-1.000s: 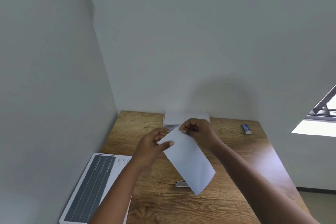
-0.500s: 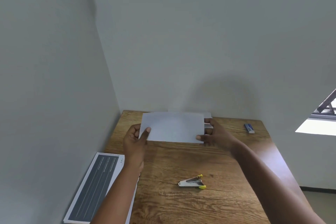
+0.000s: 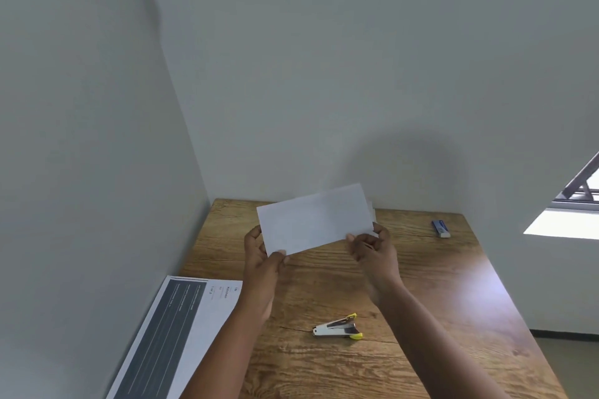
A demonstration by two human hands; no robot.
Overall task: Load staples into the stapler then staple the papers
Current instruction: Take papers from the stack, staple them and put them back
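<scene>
Two bare hands hold a small stack of white papers (image 3: 316,219) up above a wooden surface (image 3: 421,285), in a corner between two pale walls. The left hand (image 3: 262,256) pinches the lower left corner, thumb in front; the right hand (image 3: 372,251) pinches the lower right edge with curled fingers. The stack is tilted, its right end higher, and sheet edges peek out at the right, so the hands seem to be squaring the sheets before stapling.

The stapler (image 3: 338,329), white and silver with yellow tips, lies on the surface nearer the viewer, well apart from the papers and untouched. Its jaws look slightly parted; whether staples are loaded cannot be told. A small blue and white box (image 3: 440,228), possibly staples, sits near the far right edge, its label too small to read.

A printed sheet with a dark panel (image 3: 168,340) lies at the left, cut off by the frame. Anything behind the held papers is hidden.
</scene>
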